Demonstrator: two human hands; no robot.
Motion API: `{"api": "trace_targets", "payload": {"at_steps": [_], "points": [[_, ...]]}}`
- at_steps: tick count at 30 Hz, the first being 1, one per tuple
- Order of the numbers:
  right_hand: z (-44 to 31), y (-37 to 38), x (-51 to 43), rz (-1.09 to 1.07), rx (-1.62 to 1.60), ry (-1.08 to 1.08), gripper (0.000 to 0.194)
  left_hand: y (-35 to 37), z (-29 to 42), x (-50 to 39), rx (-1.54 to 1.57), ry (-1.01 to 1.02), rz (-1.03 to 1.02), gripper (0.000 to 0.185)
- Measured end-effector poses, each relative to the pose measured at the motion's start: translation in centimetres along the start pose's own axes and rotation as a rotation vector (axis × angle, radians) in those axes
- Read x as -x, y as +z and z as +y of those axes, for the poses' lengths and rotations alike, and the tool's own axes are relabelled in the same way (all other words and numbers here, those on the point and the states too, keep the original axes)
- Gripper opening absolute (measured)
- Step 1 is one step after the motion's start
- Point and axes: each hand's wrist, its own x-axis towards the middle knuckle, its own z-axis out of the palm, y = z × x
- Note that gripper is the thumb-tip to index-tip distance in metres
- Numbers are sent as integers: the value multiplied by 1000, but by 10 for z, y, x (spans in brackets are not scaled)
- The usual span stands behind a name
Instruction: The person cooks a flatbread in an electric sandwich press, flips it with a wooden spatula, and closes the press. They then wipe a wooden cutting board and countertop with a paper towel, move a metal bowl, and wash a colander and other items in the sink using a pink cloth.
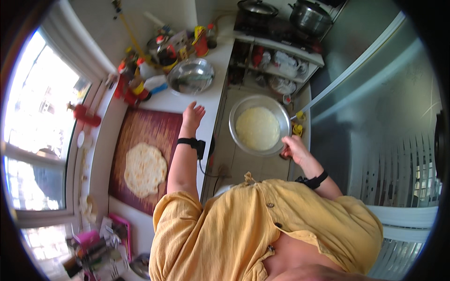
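Note:
My right hand (296,149) grips the near right rim of a wide metal basin (242,147). A pale yellow, batter-like mixture (258,128) covers the basin's bottom. The basin is out over the floor, beside the counter. My left hand (193,117) is held above the counter edge, fingers apart and holding nothing. Just beyond it stands a shiny metal bowl (191,76); what lies in that bowl is hard to make out. Left of my forearm, a browned round flatbread (146,170) lies flat on a reddish-brown wooden cutting board (140,121).
Several bottles (165,52) and packages crowd the counter's far left corner. A lidded pot (309,17) and a lidded pan (258,7) stand on the stove (270,30) ahead, above open shelves (277,70). A frosted glass door (383,116) borders the right side. Utensils (98,253) fill the near left corner.

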Motion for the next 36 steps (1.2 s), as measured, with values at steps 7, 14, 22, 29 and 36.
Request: {"api": "trace_targets", "payload": {"at_steps": [7, 14, 22, 29, 36], "points": [[-57, -10, -87, 80, -32, 39, 23, 3, 0, -127, 90, 48, 78, 41], [-122, -37, -206, -52, 4, 31, 22, 7, -2, -127, 36, 63, 325, 12], [-207, -56, -352, -244, 244, -52, 26, 20, -19, 17, -15, -13, 574, 7], [-226, 25, -429, -499, 414, -78, 25, 42, -49, 134, 152, 69, 753, 4], [-183, 168, -461, -673, 321, 110, 25, 45, -91, 213, 311, 225, 970, 15]]}}
